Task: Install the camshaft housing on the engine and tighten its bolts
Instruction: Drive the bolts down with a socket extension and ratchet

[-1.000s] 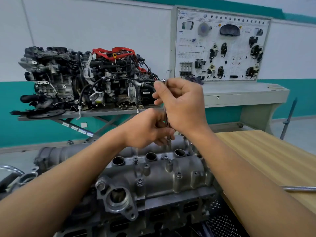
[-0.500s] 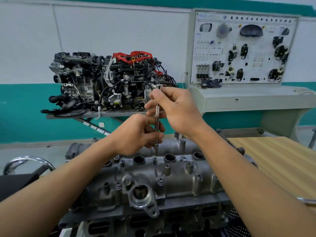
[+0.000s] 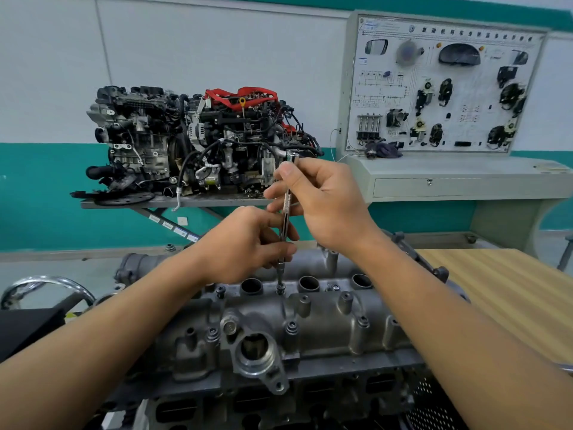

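The grey camshaft housing point(image 3: 325, 324) lies on top of the engine point(image 3: 279, 401) in front of me, with several bolts standing in its bosses. A slim metal extension bar point(image 3: 286, 209) stands upright with its tip on a bolt point(image 3: 281, 288) along the housing's far row. My right hand point(image 3: 322, 200) pinches the bar near its top. Lower down, my left hand point(image 3: 248, 243) grips the shaft just above the bolt.
A wooden table point(image 3: 508, 293) stands to the right, with a metal tool end point(image 3: 566, 367) at the frame edge. Behind are a display engine point(image 3: 192, 141) on a lift stand and a training panel point(image 3: 443, 85) on a grey console. A chrome bar point(image 3: 46, 283) curves at left.
The view has shifted so the engine sits more to the right and closer. Both hands stay on the bar, which now shows more clearly seated on a far-row bolt.
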`<state>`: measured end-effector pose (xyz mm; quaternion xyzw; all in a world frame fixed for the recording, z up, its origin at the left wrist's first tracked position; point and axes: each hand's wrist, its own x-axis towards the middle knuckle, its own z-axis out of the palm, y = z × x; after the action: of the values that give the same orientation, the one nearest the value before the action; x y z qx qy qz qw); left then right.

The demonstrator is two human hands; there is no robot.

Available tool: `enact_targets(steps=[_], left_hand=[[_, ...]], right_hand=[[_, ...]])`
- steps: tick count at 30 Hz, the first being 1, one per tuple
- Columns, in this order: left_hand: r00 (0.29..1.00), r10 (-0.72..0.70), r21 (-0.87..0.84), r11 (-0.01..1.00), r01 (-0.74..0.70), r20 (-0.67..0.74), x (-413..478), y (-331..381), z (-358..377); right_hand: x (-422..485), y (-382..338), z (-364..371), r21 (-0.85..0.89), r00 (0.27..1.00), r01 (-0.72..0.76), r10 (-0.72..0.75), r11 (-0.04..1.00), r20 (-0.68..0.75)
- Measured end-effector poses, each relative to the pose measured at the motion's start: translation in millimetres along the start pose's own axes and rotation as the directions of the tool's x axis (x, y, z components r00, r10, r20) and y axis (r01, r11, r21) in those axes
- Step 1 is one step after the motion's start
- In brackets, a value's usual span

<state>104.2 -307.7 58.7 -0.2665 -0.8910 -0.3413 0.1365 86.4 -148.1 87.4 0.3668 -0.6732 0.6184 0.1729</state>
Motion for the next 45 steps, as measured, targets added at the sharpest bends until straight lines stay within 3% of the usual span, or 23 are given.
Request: enact_targets(steps=[3, 6, 9, 12, 18, 21, 25, 27, 31, 34, 37, 39, 45], left_hand=[[1.000, -0.001, -0.004, 1.000, 0.001, -0.011, -1, 1, 4], [1.000, -0.012, -0.020, 1.000, 0.012, -0.005, -2, 3, 6], [0.999, -0.039, -0.058, 0.998, 0.039, 0.016, -4, 4, 6], [0.997, -0.050, -0.106, 0.993, 0.056, 0.060, -4, 5, 6], [0.990, -0.086, -0.203, 0.973, 0.108, 0.114, -5, 2, 7], [0.990, -0.080, -0.130, 0.987, 0.095, 0.115, -6, 3, 8], [0.988, -0.060, -0.194, 0.980, 0.032, -0.142, -5, 8, 13], [0.980, -0.066, -0.243, 0.970, 0.019, -0.188, -5, 9, 12], [0.997, -0.072, -0.236, 0.970, 0.063, -0.030, -6, 7, 5], [0.998, -0.055, -0.249, 0.967, 0.063, 0.036, -6, 7, 4], [0.984, -0.078, -0.266, 0.963, 0.032, -0.163, -6, 9, 7], [0.966, -0.079, -0.259, 0.966, 0.013, -0.247, -7, 10, 6], [0.999, -0.047, -0.261, 0.964, 0.044, -0.005, -8, 8, -3]], right_hand=[[-2, -2, -4, 0.006, 1.000, -0.011, 0.011, 1.000, 0.021], [-3, -9, -12, 0.015, 0.986, -0.109, 0.106, 0.994, 0.130], [-4, -16, -25, -0.091, 0.945, -0.175, 0.193, 0.980, 0.262], [-4, -20, -33, -0.161, 0.932, -0.170, 0.212, 0.972, 0.293], [-7, -12, -24, -0.248, 0.988, -0.066, 0.098, 0.967, 0.120], [-5, -9, -14, -0.313, 0.999, -0.005, -0.006, 0.950, -0.037], [-3, -3, -1, -0.370, 0.983, 0.021, -0.087, 0.929, -0.162], [-3, -4, 0, -0.322, 0.996, -0.014, -0.017, 0.947, -0.092], [-2, -12, -9, -0.125, 0.971, -0.131, 0.153, 0.983, 0.183], [0, -12, -11, -0.168, 0.984, -0.097, 0.120, 0.981, 0.134], [-1, -7, -7, -0.332, 0.998, -0.038, 0.022, 0.942, -0.052], [-2, -6, -5, -0.370, 0.997, -0.033, 0.002, 0.928, -0.083], [-1, -15, -12, -0.206, 0.969, -0.064, 0.110, 0.977, 0.219]])
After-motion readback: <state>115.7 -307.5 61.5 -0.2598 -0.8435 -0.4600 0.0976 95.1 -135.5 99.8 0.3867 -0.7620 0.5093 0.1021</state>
